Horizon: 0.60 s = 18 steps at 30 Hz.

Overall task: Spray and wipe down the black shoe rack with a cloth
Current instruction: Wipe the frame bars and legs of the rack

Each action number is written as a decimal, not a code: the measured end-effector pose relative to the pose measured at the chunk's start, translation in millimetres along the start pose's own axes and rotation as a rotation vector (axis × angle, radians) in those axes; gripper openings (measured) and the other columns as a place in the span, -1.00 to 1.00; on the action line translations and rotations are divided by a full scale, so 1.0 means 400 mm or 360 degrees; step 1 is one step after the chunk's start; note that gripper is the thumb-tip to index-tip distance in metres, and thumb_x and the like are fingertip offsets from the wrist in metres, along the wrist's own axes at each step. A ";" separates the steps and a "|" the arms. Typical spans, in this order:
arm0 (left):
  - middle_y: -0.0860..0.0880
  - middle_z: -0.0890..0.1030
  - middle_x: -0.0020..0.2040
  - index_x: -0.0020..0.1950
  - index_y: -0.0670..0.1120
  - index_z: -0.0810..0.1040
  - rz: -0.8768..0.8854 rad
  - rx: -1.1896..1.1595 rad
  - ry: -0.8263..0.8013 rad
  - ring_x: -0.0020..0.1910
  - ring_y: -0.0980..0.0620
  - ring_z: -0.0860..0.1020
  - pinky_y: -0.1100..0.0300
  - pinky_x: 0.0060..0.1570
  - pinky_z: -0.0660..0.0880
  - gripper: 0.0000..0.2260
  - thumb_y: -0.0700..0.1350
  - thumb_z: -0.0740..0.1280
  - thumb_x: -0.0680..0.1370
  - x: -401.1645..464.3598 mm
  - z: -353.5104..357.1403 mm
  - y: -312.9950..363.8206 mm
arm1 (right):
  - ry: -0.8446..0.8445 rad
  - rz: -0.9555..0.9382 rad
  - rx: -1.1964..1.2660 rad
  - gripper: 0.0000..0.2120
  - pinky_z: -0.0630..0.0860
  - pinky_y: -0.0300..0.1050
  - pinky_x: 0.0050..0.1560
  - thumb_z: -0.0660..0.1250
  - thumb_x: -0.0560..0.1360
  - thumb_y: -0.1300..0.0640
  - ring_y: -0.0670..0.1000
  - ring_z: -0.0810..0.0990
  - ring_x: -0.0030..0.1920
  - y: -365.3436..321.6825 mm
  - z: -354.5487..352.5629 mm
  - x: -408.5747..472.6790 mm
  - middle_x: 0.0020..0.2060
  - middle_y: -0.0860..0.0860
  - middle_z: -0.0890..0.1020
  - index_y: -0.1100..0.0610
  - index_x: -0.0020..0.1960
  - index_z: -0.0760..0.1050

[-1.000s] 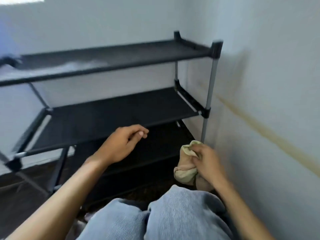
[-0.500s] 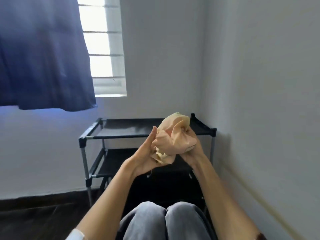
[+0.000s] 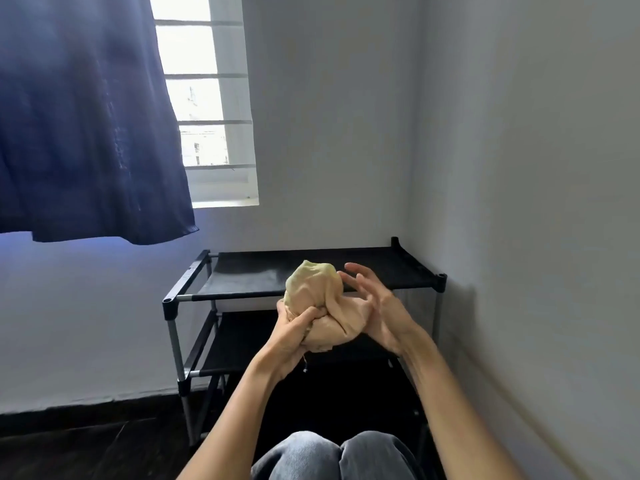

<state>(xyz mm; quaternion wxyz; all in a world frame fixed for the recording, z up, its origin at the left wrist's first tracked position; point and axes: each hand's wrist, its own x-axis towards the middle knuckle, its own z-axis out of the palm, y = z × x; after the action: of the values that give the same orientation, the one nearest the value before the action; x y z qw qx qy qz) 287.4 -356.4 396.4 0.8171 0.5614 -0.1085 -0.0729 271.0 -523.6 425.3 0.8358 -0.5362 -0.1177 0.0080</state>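
The black shoe rack (image 3: pixel 256 277) stands in the room's corner, with flat black shelves on grey poles. A bunched beige cloth (image 3: pixel 320 299) is held up in front of its top shelf. My left hand (image 3: pixel 292 336) is closed around the cloth's lower part. My right hand (image 3: pixel 377 308) presses its palm against the cloth's right side, with the fingers spread apart. No spray bottle is in view.
A white wall (image 3: pixel 519 237) runs close along the right of the rack. A dark blue curtain (image 3: pixel 86 116) hangs at the upper left beside a bright window (image 3: pixel 204 109). My knees in grey trousers (image 3: pixel 332 455) are at the bottom, over a dark floor (image 3: pixel 69 445).
The view lifted from close to the shelves to farther back. The cloth went from my right hand alone, low by the rack, up to chest height between both hands; my right fingers have since spread.
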 end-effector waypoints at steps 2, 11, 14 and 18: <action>-0.23 0.60 0.08 0.33 -0.08 0.34 0.0045 -0.0013 -0.0077 -0.07 -0.09 0.63 0.08 -0.27 0.57 -0.38 -0.19 0.48 0.31 0.019 0.004 0.000 | 0.0030 -0.0123 -0.0136 -0.69 0.46 0.07 0.27 0.13 0.62 0.10 0.11 0.55 0.24 0.038 0.022 0.012 0.24 0.12 0.57 0.06 0.34 0.42; -0.14 0.56 -0.22 0.02 -0.24 0.48 0.0032 -0.0043 -0.0301 -0.22 0.00 0.56 0.16 -0.16 0.50 -0.70 -0.25 0.27 0.29 0.048 0.044 -0.010 | 0.0257 -0.0387 -0.0045 -0.65 0.51 -0.05 0.22 0.03 0.66 0.09 0.04 0.56 0.23 0.101 0.034 0.055 0.27 0.01 0.55 -0.06 0.41 0.35; -0.16 0.58 -0.19 0.11 -0.23 0.48 -0.0021 -0.0121 -0.0212 -0.20 -0.04 0.56 0.12 -0.15 0.51 -0.55 -0.25 0.19 0.23 0.059 0.054 -0.020 | 0.0307 -0.0412 -0.0034 -0.64 0.49 -0.01 0.24 0.05 0.65 0.08 0.03 0.57 0.22 0.108 0.025 0.059 0.27 0.00 0.55 -0.07 0.42 0.33; -0.18 0.57 -0.17 0.19 -0.26 0.45 -0.0039 -0.0191 -0.0078 -0.22 -0.05 0.57 0.16 -0.22 0.54 -0.42 -0.24 0.16 0.16 0.062 0.065 -0.037 | 0.0363 -0.0430 -0.0033 -0.65 0.44 0.11 0.29 0.08 0.64 0.09 0.06 0.56 0.23 0.119 0.017 0.059 0.26 0.01 0.56 -0.07 0.41 0.36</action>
<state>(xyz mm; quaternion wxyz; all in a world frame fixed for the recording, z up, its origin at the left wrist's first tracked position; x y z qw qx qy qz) 304.5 -391.2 393.8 0.8454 0.5108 -0.1169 -0.1030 298.0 -494.0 389.6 0.8315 -0.5217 -0.0932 -0.1665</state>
